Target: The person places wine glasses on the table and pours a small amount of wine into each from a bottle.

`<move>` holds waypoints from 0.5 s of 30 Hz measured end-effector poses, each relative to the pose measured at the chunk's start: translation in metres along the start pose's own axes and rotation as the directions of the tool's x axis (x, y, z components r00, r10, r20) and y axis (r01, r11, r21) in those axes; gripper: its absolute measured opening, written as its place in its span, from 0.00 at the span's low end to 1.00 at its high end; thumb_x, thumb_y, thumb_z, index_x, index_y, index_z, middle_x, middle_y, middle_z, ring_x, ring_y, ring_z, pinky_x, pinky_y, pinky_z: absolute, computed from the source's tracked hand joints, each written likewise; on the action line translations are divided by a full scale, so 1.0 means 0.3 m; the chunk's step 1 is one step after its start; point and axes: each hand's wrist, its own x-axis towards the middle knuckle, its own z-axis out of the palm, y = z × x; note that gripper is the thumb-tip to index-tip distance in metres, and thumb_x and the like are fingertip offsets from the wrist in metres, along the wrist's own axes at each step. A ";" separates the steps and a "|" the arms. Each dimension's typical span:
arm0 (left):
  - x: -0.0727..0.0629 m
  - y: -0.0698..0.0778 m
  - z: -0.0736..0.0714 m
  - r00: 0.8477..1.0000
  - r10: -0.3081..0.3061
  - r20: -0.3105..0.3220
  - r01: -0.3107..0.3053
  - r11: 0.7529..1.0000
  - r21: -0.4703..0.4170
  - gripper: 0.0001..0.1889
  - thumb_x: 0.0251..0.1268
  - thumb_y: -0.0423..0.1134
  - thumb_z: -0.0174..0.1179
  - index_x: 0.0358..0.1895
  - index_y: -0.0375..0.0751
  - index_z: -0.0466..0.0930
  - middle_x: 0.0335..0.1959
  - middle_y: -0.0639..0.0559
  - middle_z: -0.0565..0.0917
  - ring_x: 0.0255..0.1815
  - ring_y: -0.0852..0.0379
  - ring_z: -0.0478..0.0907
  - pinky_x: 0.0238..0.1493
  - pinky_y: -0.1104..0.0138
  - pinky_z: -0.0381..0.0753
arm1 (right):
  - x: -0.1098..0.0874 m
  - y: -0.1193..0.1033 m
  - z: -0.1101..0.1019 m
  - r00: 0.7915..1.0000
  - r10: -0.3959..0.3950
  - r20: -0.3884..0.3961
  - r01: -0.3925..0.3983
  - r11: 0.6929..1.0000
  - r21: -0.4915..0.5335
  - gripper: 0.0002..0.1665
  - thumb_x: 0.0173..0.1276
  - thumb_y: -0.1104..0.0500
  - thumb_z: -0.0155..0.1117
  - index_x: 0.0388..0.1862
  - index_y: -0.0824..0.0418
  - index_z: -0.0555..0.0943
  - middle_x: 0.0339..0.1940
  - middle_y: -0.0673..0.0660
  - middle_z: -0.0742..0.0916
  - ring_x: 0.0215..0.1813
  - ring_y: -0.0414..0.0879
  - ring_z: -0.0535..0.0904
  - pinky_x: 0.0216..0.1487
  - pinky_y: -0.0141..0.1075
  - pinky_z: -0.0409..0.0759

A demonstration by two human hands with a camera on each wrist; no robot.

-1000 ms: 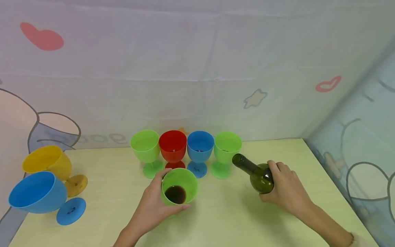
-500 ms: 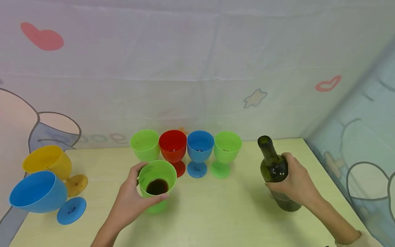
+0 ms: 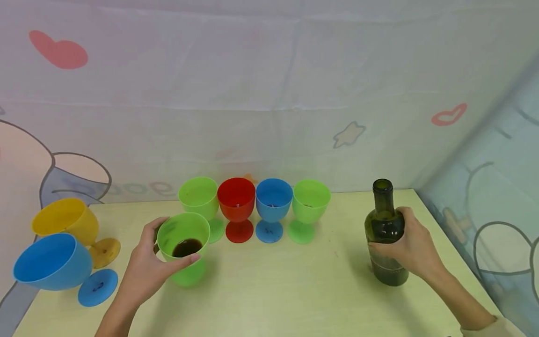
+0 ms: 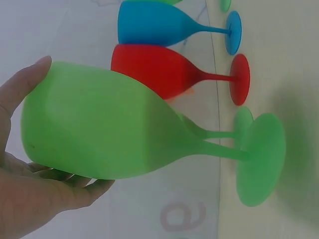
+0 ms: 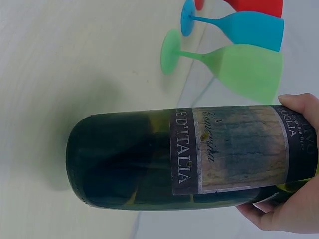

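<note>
My left hand (image 3: 147, 267) grips a green wine goblet (image 4: 99, 124) round its bowl, thumb on one side and fingers on the other. Dark liquid (image 3: 187, 247) lies at the bottom of that bowl. On the right, my right hand (image 3: 414, 245) holds a dark green wine bottle (image 3: 384, 229) upright by its upper body. Its label (image 5: 239, 149) faces the right wrist camera. In the left wrist view the held goblet's foot hangs close to the table; whether it touches I cannot tell. The bottle's base also looks near the tabletop.
Along the back wall stand a green goblet (image 3: 198, 196), a red goblet (image 3: 236, 201), a blue goblet (image 3: 273, 201) and another green goblet (image 3: 310, 201). At the left are a yellow goblet (image 3: 65, 220) and a blue goblet (image 3: 52, 262). A printed cloth (image 3: 269, 93) hangs behind the table.
The left hand has carried the green goblet leftward. The right hand has moved the wine bottle to the right and turned it from tilted to upright.
</note>
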 end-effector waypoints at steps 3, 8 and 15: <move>0.009 -0.018 -0.018 1.000 -0.009 -0.019 0.009 1.000 -0.012 0.49 0.46 0.44 0.71 0.67 0.37 0.47 0.61 0.39 0.63 0.57 0.42 0.61 0.59 0.43 0.57 | 0.001 0.006 0.003 1.000 0.005 -0.008 -0.004 1.000 0.001 0.48 0.41 0.56 0.78 0.53 0.74 0.60 0.39 0.71 0.78 0.37 0.63 0.77 0.33 0.52 0.74; 0.022 -0.048 -0.040 0.998 -0.018 -0.063 0.017 1.000 -0.019 0.48 0.48 0.43 0.70 0.67 0.35 0.47 0.61 0.37 0.61 0.56 0.41 0.62 0.57 0.46 0.60 | 0.001 0.015 0.008 1.000 0.018 -0.023 -0.018 1.000 0.015 0.49 0.41 0.56 0.77 0.55 0.75 0.59 0.40 0.72 0.77 0.39 0.65 0.76 0.34 0.54 0.74; 0.062 -0.092 -0.067 0.995 -0.027 -0.095 0.022 0.999 -0.047 0.48 0.50 0.43 0.68 0.68 0.34 0.44 0.62 0.35 0.58 0.57 0.40 0.60 0.56 0.46 0.60 | -0.001 0.027 0.007 0.997 0.078 -0.025 -0.077 0.996 0.035 0.51 0.43 0.53 0.77 0.58 0.72 0.57 0.42 0.72 0.77 0.41 0.65 0.75 0.34 0.53 0.73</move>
